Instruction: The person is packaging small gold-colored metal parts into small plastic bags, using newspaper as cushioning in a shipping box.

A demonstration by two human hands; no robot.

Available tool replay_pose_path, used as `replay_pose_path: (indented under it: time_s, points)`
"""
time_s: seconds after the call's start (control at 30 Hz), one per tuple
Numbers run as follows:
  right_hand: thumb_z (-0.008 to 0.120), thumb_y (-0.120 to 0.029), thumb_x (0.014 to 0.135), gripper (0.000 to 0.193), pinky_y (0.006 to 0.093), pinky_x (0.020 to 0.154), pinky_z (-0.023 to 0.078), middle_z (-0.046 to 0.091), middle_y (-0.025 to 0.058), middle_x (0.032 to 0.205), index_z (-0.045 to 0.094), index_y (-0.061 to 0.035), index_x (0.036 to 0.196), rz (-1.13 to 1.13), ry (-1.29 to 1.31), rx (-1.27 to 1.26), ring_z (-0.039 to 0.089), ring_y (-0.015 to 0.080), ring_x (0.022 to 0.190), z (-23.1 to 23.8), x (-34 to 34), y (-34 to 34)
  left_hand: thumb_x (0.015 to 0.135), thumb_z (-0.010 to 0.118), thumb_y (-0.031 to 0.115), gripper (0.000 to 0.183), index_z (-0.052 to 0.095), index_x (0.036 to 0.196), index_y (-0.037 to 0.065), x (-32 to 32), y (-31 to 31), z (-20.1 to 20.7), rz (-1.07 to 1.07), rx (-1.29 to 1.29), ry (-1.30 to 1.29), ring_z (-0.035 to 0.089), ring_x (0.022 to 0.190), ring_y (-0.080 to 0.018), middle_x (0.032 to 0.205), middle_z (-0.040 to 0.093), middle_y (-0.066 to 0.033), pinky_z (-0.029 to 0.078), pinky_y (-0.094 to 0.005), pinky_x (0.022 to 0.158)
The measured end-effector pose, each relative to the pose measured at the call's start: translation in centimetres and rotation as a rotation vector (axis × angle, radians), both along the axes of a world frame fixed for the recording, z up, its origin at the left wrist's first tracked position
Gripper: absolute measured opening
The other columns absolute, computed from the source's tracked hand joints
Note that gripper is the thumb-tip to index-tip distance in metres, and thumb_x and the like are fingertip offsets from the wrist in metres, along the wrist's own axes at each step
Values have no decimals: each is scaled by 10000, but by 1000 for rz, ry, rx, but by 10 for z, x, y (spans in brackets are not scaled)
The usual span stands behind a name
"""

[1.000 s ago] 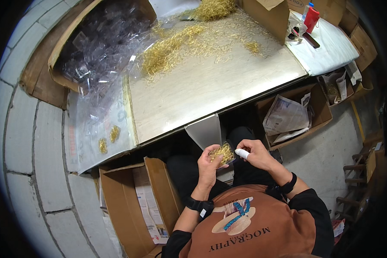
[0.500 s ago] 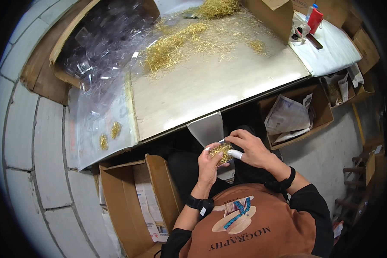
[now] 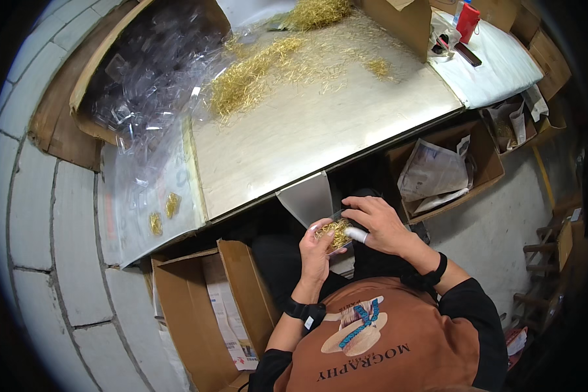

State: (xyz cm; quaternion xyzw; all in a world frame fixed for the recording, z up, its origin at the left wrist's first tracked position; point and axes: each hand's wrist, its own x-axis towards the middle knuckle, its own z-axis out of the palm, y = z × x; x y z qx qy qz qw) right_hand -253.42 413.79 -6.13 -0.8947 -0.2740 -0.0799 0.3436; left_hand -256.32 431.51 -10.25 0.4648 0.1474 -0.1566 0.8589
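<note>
A small clear plastic box (image 3: 339, 247) full of thin gold-coloured, pin-like metal pieces (image 3: 333, 232) is held above my lap, just off the table's near edge. My left hand (image 3: 315, 251) grips it from the left, thumb over the near side, fingers underneath. From the right, my right hand (image 3: 385, 225) bends over the box; its thumb, wrapped in white, presses at the right side by the metal pieces. The right fingertips are at the far edge, where a transparent flap, apparently the lid, shows. The fingers partly hide this edge.
Loose gold pieces (image 3: 242, 85) spread over the table (image 3: 294, 144). A carton at the far left spills clear plastic boxes (image 3: 144, 85); two gold-filled packs (image 3: 172, 205) lie nearer. An open carton (image 3: 189, 300) stands by my left arm, another carton with paper (image 3: 434, 171) at right.
The whole view has shifted slightly. The right fingers have straightened a little at the box's far edge, and the clear flap there shows more. Both hands stay on the box.
</note>
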Motion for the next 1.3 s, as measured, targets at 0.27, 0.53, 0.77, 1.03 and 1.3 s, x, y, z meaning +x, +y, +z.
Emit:
replay_pose_path:
  time_s: [0.27,0.53,0.77,1.03,1.3]
  points:
    - [777,-156,625,361,411,894,404,568,67,1112,616,-81,940,120,6,119,507,287,1093,-2,-2,16,872,567,36,284,505,1147,6,6,-2,1,50,-19,-49,625,870,-143,1014,603,-100,533,-229,718]
    - [706,-92,691,198,438,968,345,497,72,1250,644,-91,879,343,3,33,422,292,1208,2,-4,15,929,460,108,242,500,1146,9,2,6,0,-28,-170,-36,610,830,-118,996,596,-76,512,-222,654]
    - [683,-52,708,214,465,1002,322,470,132,1285,602,-36,905,330,107,59,374,323,1272,-5,-7,15,948,431,145,257,486,1153,2,1,-2,-14,39,-126,-33,623,805,-136,972,601,-78,531,-246,620]
    - [682,-60,719,376,439,1013,323,517,128,1259,569,-36,1078,150,107,181,425,300,1250,1,-4,18,969,418,192,274,500,1147,1,1,3,-1,-14,-77,-60,651,790,-162,981,618,-100,581,-278,582]
    - [610,-242,821,597,498,1089,173,379,119,1418,404,-32,1341,214,-111,-301,314,253,1345,21,-17,28,979,390,217,268,512,1105,14,6,21,16,76,-52,-96,647,828,-169,1008,605,-101,589,-300,606]
